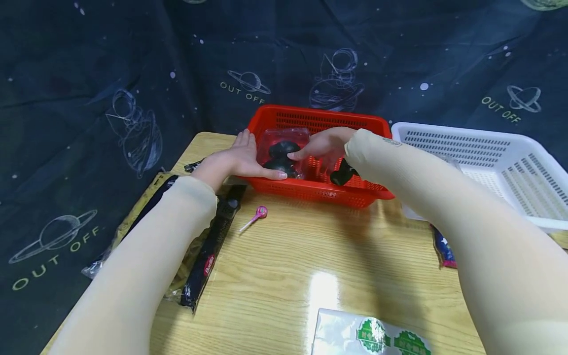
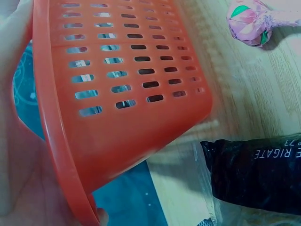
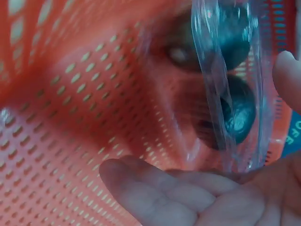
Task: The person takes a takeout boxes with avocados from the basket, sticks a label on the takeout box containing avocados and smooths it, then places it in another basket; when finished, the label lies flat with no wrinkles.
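Observation:
My left hand (image 1: 241, 160) rests on the near left corner of a red perforated basket (image 1: 306, 190). Its straight fingers lie along the left rim and its thumb along the front rim. Inside the basket, at the left, stands a clear plastic container (image 1: 290, 133) with dark, round, avocado-like fruits (image 3: 237, 110). My right hand (image 1: 326, 142) reaches in just right of the container. In the right wrist view its fingers (image 3: 155, 197) are extended and the thumb stands apart from them, with the container between or behind them; contact is unclear.
Right of the red basket stands a white basket (image 1: 470, 135), with a dark blue packet (image 1: 443, 249) in front. A pink lollipop (image 1: 262, 212) lies before the red basket. Barilla pasta bags (image 1: 208, 264) lie at left. A clear bag with green labels (image 1: 346, 330) lies at the near edge.

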`<state>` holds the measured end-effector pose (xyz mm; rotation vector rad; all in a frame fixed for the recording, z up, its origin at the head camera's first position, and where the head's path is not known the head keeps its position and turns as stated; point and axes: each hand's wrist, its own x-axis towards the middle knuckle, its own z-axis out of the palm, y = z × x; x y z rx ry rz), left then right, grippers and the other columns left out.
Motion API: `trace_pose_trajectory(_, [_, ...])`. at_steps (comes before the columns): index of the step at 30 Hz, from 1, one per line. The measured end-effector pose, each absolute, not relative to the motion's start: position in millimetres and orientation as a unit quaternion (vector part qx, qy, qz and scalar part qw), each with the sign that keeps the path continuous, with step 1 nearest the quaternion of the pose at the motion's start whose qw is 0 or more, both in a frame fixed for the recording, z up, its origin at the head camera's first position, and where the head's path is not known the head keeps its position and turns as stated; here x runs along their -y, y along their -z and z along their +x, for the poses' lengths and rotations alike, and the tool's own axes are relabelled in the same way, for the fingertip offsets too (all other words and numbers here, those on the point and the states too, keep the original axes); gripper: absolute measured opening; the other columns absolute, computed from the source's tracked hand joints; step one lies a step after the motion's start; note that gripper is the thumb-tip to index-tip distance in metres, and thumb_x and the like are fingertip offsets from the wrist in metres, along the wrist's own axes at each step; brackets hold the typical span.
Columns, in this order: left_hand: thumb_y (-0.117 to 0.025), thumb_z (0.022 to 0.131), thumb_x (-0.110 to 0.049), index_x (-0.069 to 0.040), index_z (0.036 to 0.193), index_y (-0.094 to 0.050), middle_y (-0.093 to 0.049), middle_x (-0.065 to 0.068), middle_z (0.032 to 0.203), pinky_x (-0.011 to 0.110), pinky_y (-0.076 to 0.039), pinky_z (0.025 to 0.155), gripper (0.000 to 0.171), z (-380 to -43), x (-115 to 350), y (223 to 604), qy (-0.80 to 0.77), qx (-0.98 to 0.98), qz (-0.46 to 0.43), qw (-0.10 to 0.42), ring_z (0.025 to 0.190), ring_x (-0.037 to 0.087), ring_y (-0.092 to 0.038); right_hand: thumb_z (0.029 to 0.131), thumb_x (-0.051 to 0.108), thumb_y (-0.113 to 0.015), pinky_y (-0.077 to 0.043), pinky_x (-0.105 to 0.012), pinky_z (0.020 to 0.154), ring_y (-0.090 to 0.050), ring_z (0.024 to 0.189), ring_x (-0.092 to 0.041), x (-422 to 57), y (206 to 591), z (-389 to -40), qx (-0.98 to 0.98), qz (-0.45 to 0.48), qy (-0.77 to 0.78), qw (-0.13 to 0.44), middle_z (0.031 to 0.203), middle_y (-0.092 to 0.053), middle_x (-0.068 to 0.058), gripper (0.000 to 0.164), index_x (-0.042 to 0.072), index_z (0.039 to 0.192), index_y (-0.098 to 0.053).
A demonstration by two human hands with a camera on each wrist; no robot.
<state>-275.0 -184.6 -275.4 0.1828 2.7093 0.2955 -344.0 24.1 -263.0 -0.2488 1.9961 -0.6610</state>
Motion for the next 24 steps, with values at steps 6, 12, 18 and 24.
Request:
trace_pose_trajectory(6, [-0.06,0.067,-0.076,-0.001,0.149,0.013,0.02,0.018,0.156,0.056,-0.005,0.113,0.134,-274,184,275,-0.111,-0.97,0.068,0.204,0.143,0.036,0.016,0.091,0.036,-0.064,-0.04,-0.057,0.097,-0.041,0.128,-0.042,-22,255,-335,-0.809,-0.122,0.353,0.453,0.15,-0.031,-0.008,0.073,0.019,0.149,-0.024])
trace_pose_trajectory(12, [-0.059,0.067,-0.077,0.001,0.148,0.016,0.022,0.018,0.155,0.055,-0.003,0.114,0.135,-276,183,276,-0.102,-0.97,0.069,0.21,0.142,0.036,0.018,0.085,0.033,-0.071,-0.042,-0.052,0.099,-0.034,0.134,-0.033,-13,258,-320,-0.8,-0.087,0.42,0.419,0.158,-0.001,-0.002,0.111,0.024,0.15,0.019])
trace_pose_trajectory(18, [-0.059,0.067,-0.077,0.001,0.148,0.016,0.023,0.019,0.155,0.054,-0.003,0.114,0.135,-277,181,275,-0.099,-0.97,0.071,0.212,0.142,0.037,0.018,0.086,0.029,-0.071,-0.049,-0.047,0.092,-0.049,0.123,-0.033,-10,259,-312,-0.826,-0.081,0.42,0.367,0.158,-0.002,-0.004,0.117,0.034,0.145,0.029])
trace_pose_trajectory(24, [-0.06,0.069,-0.075,0.002,0.149,0.012,0.021,0.019,0.155,0.055,-0.005,0.113,0.132,-277,182,275,-0.096,-0.97,0.069,0.213,0.142,0.038,0.017,0.089,0.022,-0.068,-0.049,-0.048,0.091,-0.05,0.12,-0.031,-17,257,-308,-0.837,-0.09,0.425,0.333,0.156,-0.015,-0.006,0.106,0.04,0.148,0.018])
